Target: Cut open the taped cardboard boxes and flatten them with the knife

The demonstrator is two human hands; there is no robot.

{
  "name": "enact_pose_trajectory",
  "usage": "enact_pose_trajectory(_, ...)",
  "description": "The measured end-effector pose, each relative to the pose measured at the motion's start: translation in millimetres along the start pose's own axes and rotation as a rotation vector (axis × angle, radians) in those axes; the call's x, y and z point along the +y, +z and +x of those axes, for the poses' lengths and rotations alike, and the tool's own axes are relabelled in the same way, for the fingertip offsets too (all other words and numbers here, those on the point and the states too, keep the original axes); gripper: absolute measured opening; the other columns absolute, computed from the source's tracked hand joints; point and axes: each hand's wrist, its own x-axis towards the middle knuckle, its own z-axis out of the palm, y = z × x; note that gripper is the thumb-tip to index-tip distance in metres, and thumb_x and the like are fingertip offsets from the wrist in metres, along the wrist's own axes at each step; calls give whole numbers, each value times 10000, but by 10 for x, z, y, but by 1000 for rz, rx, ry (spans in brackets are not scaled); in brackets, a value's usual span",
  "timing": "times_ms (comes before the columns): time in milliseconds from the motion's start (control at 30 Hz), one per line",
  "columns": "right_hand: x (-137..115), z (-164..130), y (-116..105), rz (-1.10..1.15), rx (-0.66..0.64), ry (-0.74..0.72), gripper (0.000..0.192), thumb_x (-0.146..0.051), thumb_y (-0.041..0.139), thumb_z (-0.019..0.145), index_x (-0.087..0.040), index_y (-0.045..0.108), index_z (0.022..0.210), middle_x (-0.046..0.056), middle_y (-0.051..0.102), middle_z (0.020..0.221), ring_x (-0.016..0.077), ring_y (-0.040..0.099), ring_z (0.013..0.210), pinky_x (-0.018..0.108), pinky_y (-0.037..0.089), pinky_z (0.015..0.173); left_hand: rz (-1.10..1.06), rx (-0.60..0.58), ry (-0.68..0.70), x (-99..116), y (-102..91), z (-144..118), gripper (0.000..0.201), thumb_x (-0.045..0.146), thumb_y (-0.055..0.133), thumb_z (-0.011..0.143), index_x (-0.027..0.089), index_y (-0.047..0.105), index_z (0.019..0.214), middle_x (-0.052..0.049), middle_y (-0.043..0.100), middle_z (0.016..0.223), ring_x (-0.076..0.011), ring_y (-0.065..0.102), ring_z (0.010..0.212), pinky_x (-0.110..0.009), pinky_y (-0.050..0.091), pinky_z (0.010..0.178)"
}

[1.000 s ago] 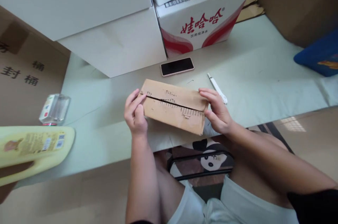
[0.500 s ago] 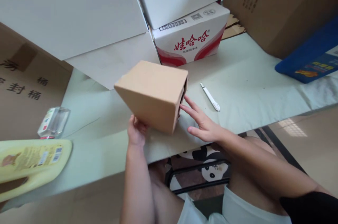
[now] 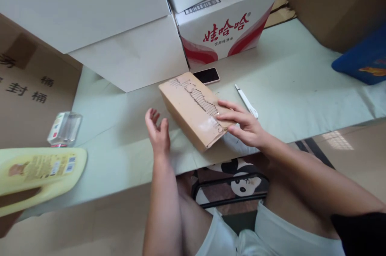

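A small brown cardboard box (image 3: 183, 105) lies at an angle on the cloth-covered table, its upper face crossed by a torn-looking strip with dark marks. My right hand (image 3: 243, 123) is at the box's near right end, fingers over the top and thumb at the edge, gripping it there. To the left of the box, my left hand (image 3: 158, 129) is raised with fingers apart and slightly curled, holding nothing. A white utility knife (image 3: 247, 102) lies just beyond my right hand. Behind the box is a phone (image 3: 207, 75) with a dark screen, partly covered by the box.
White cartons (image 3: 129, 54) and a red-and-white carton (image 3: 226, 34) stand along the back. A clear plastic bottle (image 3: 68, 127) and a yellow jug (image 3: 45, 175) lie at the left. A blue container (image 3: 362, 60) is at the right, on the pale green tablecloth (image 3: 289, 83).
The box has been turned over and lowered, so its marked face now points up. My left hand has let go of it, my right hand has taken its end, and the phone has come into sight.
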Motion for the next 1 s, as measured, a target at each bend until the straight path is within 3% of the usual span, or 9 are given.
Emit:
enact_pose_trajectory(133,-77,5,75,122,-161,-17,216,-328,626,954,-274,746,1124,97,587,1486,225,563,1386,446,517,1111,-7,17,358,-40,-6,5,537,537,558,782,249,550,1235,-132,486,1462,-306,453,1433,-486,387,1178)
enact_pose_trajectory(300,-143,13,105,120,-126,25,193,-414,629,940,-257,733,984,99,623,1402,241,602,1313,452,518,1090,67,-31,454,-7,-6,-59,377,378,536,756,231,608,1095,-123,439,1435,-310,369,1476,-492,339,1209)
enact_pose_trajectory(433,-36,64,-85,22,255,184,235,-454,530,967,-258,627,882,40,667,862,188,660,823,373,580,764,105,-3,445,-5,19,-68,373,345,511,752,225,593,1095,-126,434,1413,-307,376,1454,-496,343,1201)
enact_pose_trajectory(500,74,85,-216,-243,413,353,173,-425,582,911,-255,614,919,34,632,821,189,609,725,355,537,662,133,21,454,-1,38,-61,364,341,509,751,218,593,1083,-129,445,1391,-310,386,1439,-499,355,1190)
enact_pose_trajectory(567,180,86,-331,-580,343,546,294,-415,674,808,-236,643,1039,84,649,956,223,612,759,389,526,671,157,50,473,3,58,-53,353,328,510,752,210,596,1074,-130,457,1361,-311,399,1421,-499,361,1182)
enact_pose_trajectory(700,263,47,-469,-882,-69,813,565,-351,618,803,-199,562,1345,142,675,1027,292,635,841,413,493,719,209,107,506,-14,105,-41,343,293,481,774,197,599,1081,-134,466,1326,-300,426,1389,-489,379,1165)
enact_pose_trajectory(833,175,24,-507,-615,-20,852,578,-235,531,815,-218,500,1392,8,612,715,207,585,662,331,442,642,226,142,523,-5,162,-58,325,293,477,815,192,605,1096,-144,477,1325,-291,432,1384,-478,388,1160)
enact_pose_trajectory(933,82,9,-450,-252,170,702,432,-244,505,847,-240,558,1276,-59,498,618,152,548,563,296,448,593,275,178,493,130,208,-136,295,303,490,891,192,620,1131,-158,462,1420,-281,433,1411,-468,388,1168)
enact_pose_trajectory(1000,32,-11,-382,-145,251,552,321,-249,515,861,-238,597,1171,-37,567,713,137,594,594,290,467,595,321,219,515,278,239,-244,293,292,510,929,205,626,1183,-156,403,1534,-276,392,1463,-475,339,1206)
